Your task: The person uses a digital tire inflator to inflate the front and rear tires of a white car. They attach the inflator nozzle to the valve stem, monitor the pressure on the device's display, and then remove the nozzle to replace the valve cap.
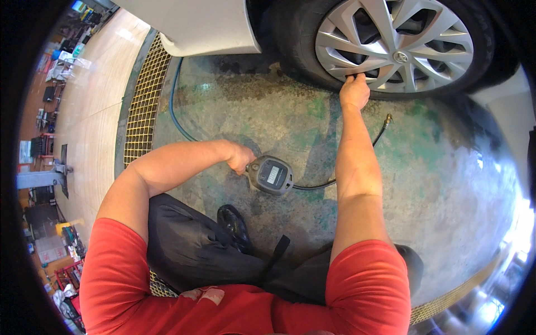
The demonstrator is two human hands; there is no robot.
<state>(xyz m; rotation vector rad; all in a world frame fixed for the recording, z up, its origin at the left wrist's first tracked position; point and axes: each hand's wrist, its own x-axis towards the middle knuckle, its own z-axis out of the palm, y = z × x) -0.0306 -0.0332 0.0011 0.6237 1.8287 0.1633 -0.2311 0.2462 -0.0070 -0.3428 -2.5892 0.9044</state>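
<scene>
My left hand (241, 158) grips the near end of a digital tire inflator gauge (271, 174) with a grey housing and a lit display, held above the floor. A black hose (316, 186) leaves the gauge's far side, passes under my right forearm and ends in a brass air chuck (388, 119) at the right. My right hand (355, 92) is at the lower rim of a silver Toyota wheel cover (393, 46), fingertips pinched together by the black tire (299, 46). Whether they hold a small part, such as the valve or its cap, is hidden.
A blue air hose (172, 100) curves over the concrete floor (251, 109) from under the white car body (205, 25). A yellow floor grating (146, 104) runs along the left. Beyond it are a lift arm (39, 179) and shelves of tools. Another grating (444, 303) lies at lower right.
</scene>
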